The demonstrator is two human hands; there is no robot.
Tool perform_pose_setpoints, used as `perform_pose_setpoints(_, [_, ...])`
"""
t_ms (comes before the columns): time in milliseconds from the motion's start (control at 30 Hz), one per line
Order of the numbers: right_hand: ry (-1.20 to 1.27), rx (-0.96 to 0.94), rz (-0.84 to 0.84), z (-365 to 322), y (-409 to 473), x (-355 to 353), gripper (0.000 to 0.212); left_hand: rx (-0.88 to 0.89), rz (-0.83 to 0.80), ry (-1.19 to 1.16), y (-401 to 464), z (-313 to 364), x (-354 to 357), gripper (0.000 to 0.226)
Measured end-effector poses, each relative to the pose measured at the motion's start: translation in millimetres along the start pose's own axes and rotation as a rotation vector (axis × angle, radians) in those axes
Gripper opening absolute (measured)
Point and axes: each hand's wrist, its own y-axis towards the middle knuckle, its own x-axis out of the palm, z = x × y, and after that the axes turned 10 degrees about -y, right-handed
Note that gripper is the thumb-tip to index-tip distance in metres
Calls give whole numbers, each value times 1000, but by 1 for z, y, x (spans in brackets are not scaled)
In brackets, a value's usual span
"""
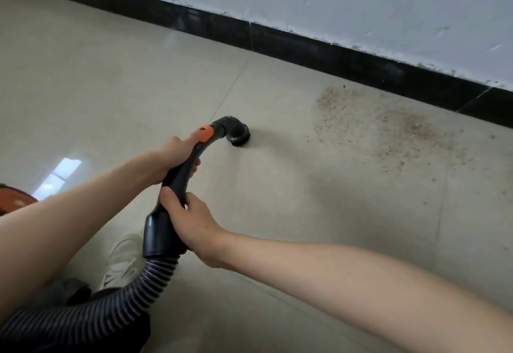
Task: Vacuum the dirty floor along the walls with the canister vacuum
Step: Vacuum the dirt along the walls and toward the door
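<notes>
Floor (116, 80) is pale tile running up to a black baseboard (333, 55) under a scuffed white wall (361, 0), and the dirt patch (388, 128) is the bit that matters: a brownish scatter of grit lying right against the baseboard, off to my right and a little further out than the nozzle. Its long axis runs along the wall, so I'd say the sweep should go that way too. Ribbed hose (91, 316) trails back down to my lower left, past my white shoe (122, 258), and I think the orange thing at the left edge is the canister (14, 200), mostly cut off. Both hands are wrapped on the curved black handle (177, 180): left hand (177, 155) up near the orange slider (206, 133), right hand (191, 225) lower by the cuff. Right arm is on the dirt's side. Nozzle (236, 133) points down at clean tile, well apart from the grit, so it needs to swing right and toward the wall.
</notes>
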Motion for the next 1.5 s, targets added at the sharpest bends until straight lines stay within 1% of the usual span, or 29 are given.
perform_pose_setpoints(133, [38,19,-74,17,-15,9,27,-4,-21,43,-23,-17,4,61])
perform_pose_setpoints(233, [73,56,-110,31,-18,7,20,22,-87,109,-28,-26,17,62])
perform_pose_setpoints(333, [135,100,-156,44,-21,0,17,67,-155,194,-29,-37,32,57])
perform_pose_setpoints(400, [146,121,-151,47,-22,-5,19,98,-184,209,-29,-41,37,53])
perform_pose_setpoints(600, [171,130,-67,43,-24,-19,31,184,-224,269,-23,-32,57,50])
perform_pose_setpoints(700, [148,128,-4,39,-16,-31,38,262,-211,339,-15,-23,69,50])
perform_pose_setpoints(767, [131,137,8,34,-9,-39,44,286,-203,350,-8,-16,70,52])
perform_pose_setpoints(833, [103,169,-44,28,-6,-47,45,272,-226,319,-5,-14,67,52])
perform_pose_setpoints(900, [30,243,-128,27,-8,-61,39,242,-265,280,-8,-19,61,52])
perform_pose_setpoints(933, [-7,294,-134,29,-11,-70,39,230,-281,265,-11,-24,58,52])
perform_pose_setpoints(967, [-28,337,-93,30,-13,-80,38,226,-294,258,-14,-29,54,53])
perform_pose_setpoints(1000, [-27,368,-5,32,-15,-91,37,230,-309,261,-18,-35,52,53])
perform_pose_setpoints(1067, [24,382,244,36,-14,-115,39,255,-339,302,-26,-47,50,51])
perform_pose_setpoints(1100, [56,380,349,38,-12,-125,41,273,-358,336,-31,-52,52,50])
perform_pose_setpoints(1133, [88,386,416,40,-11,-132,42,290,-382,374,-36,-58,56,51])
perform_pose_setpoints(1233, [187,422,460,45,-12,-134,44,327,-467,479,-49,-70,71,52])
perform_pose_setpoints(1333, [337,406,488,50,-16,-127,33,357,-501,527,-50,-77,76,49])
perform_pose_setpoints(1400, [419,380,502,48,-14,-125,29,363,-471,534,-45,-79,75,49])
perform_pose_setpoints(1500, [511,345,522,39,-6,-126,27,398,-380,555,-38,-80,77,45])
